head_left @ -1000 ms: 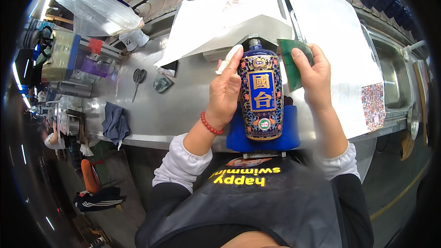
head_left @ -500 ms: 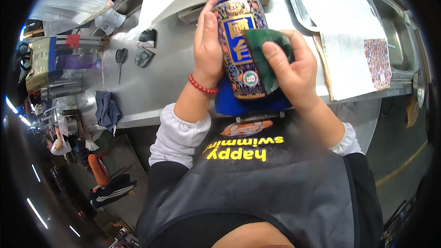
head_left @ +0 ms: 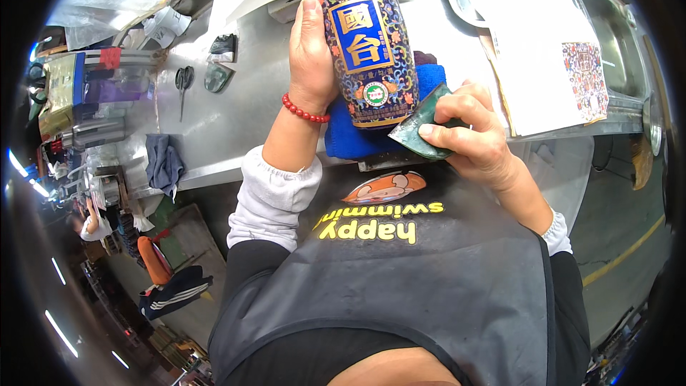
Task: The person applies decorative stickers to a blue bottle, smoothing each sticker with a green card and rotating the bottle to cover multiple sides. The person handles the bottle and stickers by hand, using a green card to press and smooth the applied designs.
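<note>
A dark blue ceramic bottle (head_left: 368, 50) with colourful floral patterns and a gold label lies on a blue cloth (head_left: 357, 139) at the near edge of a grey metal table (head_left: 236, 107). My left hand (head_left: 311, 50) grips the bottle's left side; a red bead bracelet is on that wrist. My right hand (head_left: 468, 136) pinches a green scouring pad (head_left: 421, 125) that touches the bottle's lower end.
White paper sheets (head_left: 514, 36) and a patterned card (head_left: 586, 78) lie to the right. Scissors (head_left: 183, 82) and a small green object (head_left: 216, 75) sit at the left, with a grey rag (head_left: 163, 164) hanging over the edge. Plastic bags and boxes crowd the far left.
The view tilted down and closer. My right hand slid the green pad from the bottle's upper right side down to its lower end. My left hand stayed on the bottle.
</note>
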A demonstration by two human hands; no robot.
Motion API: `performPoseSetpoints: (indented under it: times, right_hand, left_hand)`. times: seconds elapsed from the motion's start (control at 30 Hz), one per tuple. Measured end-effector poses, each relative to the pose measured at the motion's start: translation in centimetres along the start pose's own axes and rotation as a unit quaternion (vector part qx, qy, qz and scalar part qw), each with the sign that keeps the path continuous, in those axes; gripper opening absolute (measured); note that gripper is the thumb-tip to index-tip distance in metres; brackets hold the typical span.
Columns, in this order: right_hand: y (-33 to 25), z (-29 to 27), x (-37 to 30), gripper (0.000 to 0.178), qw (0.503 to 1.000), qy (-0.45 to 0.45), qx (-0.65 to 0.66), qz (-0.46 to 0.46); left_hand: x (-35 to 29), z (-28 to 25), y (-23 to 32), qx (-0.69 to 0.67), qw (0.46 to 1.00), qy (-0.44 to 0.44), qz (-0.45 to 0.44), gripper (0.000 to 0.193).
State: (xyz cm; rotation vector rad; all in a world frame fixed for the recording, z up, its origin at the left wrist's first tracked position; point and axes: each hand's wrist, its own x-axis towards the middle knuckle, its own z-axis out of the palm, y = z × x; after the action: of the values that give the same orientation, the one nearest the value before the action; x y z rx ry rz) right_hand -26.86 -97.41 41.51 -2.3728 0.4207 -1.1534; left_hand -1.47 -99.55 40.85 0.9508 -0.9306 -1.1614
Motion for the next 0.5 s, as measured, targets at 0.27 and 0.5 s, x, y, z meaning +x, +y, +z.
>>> performPoseSetpoints:
  times: [0.27,0.5]
  right_hand:
    - [-1.6,-2.4,0.8,0.019,0.927,0.120,0.166,0.315]
    - [-0.5,2.3,3.0,0.027,0.922,0.137,0.184,0.312]
  left_hand:
    - [-4.5,0.7,3.5,0.343,0.921,-0.060,0.174,0.084]
    - [-9.3,2.5,2.5,0.663,0.704,-0.079,0.244,0.112]
